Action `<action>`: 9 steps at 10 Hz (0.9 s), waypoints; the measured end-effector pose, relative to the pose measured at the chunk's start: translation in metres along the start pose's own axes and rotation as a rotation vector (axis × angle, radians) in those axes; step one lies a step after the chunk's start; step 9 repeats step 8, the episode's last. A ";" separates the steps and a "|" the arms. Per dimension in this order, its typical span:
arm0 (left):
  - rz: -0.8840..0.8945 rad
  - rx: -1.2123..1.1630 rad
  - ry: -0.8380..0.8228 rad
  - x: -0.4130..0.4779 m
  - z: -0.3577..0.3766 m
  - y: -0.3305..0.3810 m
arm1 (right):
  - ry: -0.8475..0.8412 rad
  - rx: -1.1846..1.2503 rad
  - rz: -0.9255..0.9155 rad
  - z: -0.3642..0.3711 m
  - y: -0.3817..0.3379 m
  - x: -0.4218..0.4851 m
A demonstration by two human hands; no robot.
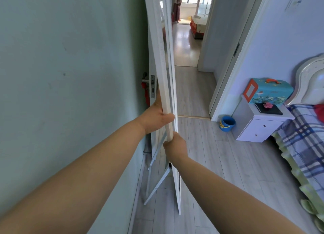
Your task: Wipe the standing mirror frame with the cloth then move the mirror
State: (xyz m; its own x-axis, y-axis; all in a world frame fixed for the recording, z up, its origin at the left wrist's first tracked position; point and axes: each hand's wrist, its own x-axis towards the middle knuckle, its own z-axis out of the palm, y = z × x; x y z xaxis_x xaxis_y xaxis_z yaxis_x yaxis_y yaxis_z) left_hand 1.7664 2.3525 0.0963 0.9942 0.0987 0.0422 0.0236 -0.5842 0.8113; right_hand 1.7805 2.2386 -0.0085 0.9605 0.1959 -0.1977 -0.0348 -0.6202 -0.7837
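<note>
**Both hands on the mirror's edge, beside the wall**

On the left is the green wall [61,76], and close to it stands an open door with a metal lock plate [152,86]. The standing mirror [162,62] is just in front of this door, seen from its edge, tall and upright with a small lean. The left hand [155,118] holds the white frame at about the middle of its height, the thumb laid across the front and the other fingers hidden behind. Just below, the right hand [176,145] grips the same edge, its fingers closed round it. No cloth is visible, so the step is probably the moving.

The mirror looks stiff, rather tall for its width, and the glass is fragile. It will likely tip easily, so a hold on the frame near the middle, never on the glass, seems wise. The folding leg [157,188] at the back could swing or catch on the wooden floor [210,163].

Further right are a blue bucket [227,123], a white nightstand [259,130] and a bed [305,146], all well apart from the mirror.
</note>
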 end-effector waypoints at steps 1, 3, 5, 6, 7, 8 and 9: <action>-0.001 -0.003 -0.002 0.000 0.002 0.000 | -0.030 0.013 0.009 -0.003 -0.001 0.000; -0.034 -0.040 0.046 -0.009 0.004 0.007 | -0.253 -0.051 0.006 -0.028 -0.006 0.001; -0.024 -0.150 0.079 -0.026 -0.010 0.031 | -0.412 -0.091 -0.054 -0.082 -0.037 -0.003; 0.068 -0.223 0.134 -0.038 -0.030 0.057 | -0.420 -0.065 -0.107 -0.112 -0.058 -0.009; 0.211 -0.293 0.304 -0.042 -0.053 0.088 | -0.407 -0.032 -0.162 -0.138 -0.079 -0.013; 0.331 -0.253 0.597 -0.050 -0.069 0.112 | -0.374 -0.002 -0.215 -0.159 -0.093 -0.018; 0.331 -0.253 0.597 -0.050 -0.069 0.112 | -0.374 -0.002 -0.215 -0.159 -0.093 -0.018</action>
